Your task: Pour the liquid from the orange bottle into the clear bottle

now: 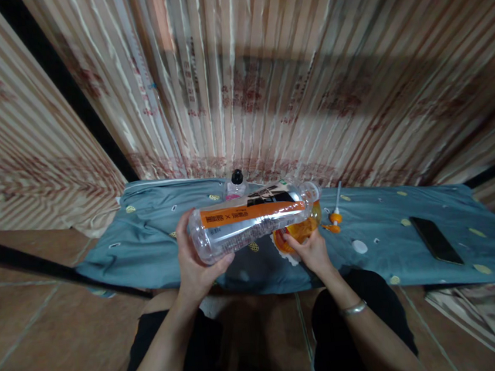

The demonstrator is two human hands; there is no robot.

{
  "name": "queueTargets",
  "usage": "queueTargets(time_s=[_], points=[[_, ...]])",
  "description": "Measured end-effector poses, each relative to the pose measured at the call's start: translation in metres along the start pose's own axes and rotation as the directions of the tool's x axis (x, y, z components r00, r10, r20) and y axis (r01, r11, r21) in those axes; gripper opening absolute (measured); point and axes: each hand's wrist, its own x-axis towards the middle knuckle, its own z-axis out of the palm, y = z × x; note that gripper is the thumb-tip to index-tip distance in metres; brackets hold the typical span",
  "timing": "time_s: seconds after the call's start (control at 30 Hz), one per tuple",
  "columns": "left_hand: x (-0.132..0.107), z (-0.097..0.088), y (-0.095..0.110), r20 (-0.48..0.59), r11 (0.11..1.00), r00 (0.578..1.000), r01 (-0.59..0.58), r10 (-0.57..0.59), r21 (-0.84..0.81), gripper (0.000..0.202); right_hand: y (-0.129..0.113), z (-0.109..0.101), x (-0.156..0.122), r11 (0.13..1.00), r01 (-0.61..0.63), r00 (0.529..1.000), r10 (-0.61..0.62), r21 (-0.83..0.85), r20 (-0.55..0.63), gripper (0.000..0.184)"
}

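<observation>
A blue patterned cloth [147, 243] is spread over a low surface. A black phone [437, 240] lies toward its right end, and a small black-capped bottle [236, 185] stands at the back.

Clear plastic bottle [251, 223] tipped over an amber container [300, 231].
Orange-labelled, it lies almost level, mouth at the container's rim; the container seems to hold orange liquid, above a blue cloth [156, 242].

Three bottles [252, 229], one pump head [334, 216], one phone [437, 240], one white cap [359, 247]

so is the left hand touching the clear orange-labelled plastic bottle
Touching; head view shows the left hand wrapped round the clear plastic bottle.
</observation>
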Motion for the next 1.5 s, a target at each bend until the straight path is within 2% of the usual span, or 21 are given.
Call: queueTargets(time_s=[0.37,0.57,0.9,1.17,1.5], points=[[0.0003,0.0007,0.003,0.005,1.0,1.0,0.011,-0.011,-0.023,0.096,0.0016,-0.0005,0.0004,1.0,0.011,1.0,-0.011,-0.005,0.005,0.068],[-0.0008,0.0,0.0018,-0.004,0.999,0.999,0.037,-0.037,0.004,0.1,0.0011,-0.0005,0.0012,0.999,-0.028,1.0,0.028,-0.045,0.01,0.067],[-0.0044,-0.0007,-0.0017,-0.03,0.998,0.998,0.058,-0.058,0.007,0.097,-0.0021,0.0001,-0.0008,0.999,-0.003,1.0,0.002,0.039,0.017,0.063],[-0.0051,-0.0016,-0.0039,-0.036,0.995,0.996,0.088,-0.087,0.035,0.101,-0.005,-0.0003,-0.0006,0.999,-0.026,1.0,0.026,0.027,0.012,0.064],[-0.0038,0.0,-0.0003,-0.048,0.996,0.995,0.088,-0.087,0.018,0.099,-0.0027,-0.0003,-0.0006,1.0,0.007,1.0,-0.007,0.014,0.006,0.062]])
